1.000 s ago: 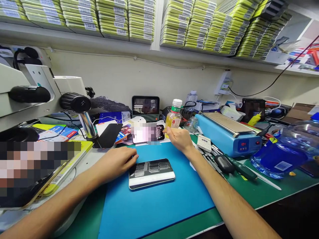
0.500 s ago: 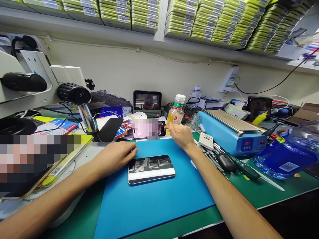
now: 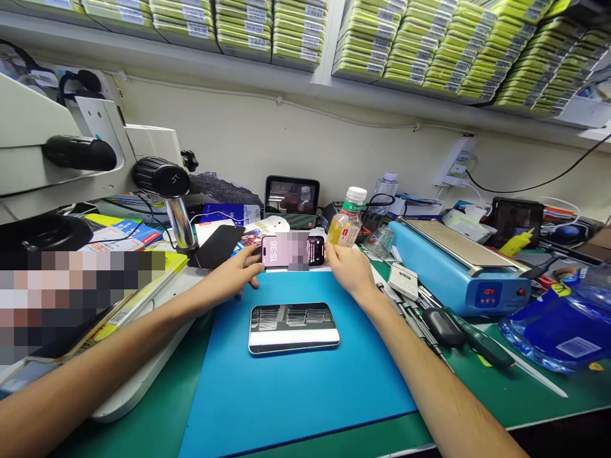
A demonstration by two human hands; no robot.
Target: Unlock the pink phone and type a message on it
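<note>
Framing phone (image 3: 286, 250), left fingers (image 3: 244, 258) spread, right curled

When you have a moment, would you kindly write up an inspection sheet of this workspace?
Surface: a blue mat lies on the green table.
Things at hand: a lit phone at the mat's far edge; a glossy-screened device flat on the mat.
Clutter: a bottle of yellow liquid, slim tools, a blue machine with red digits.
Hands: left hand at the lit phone's left end, contact unclear; right hand at its right end, grip partly hidden.
Cables: a white cable runs along the wall.
Surroundings: stacked yellow-green boxes on the shelf above.
</note>
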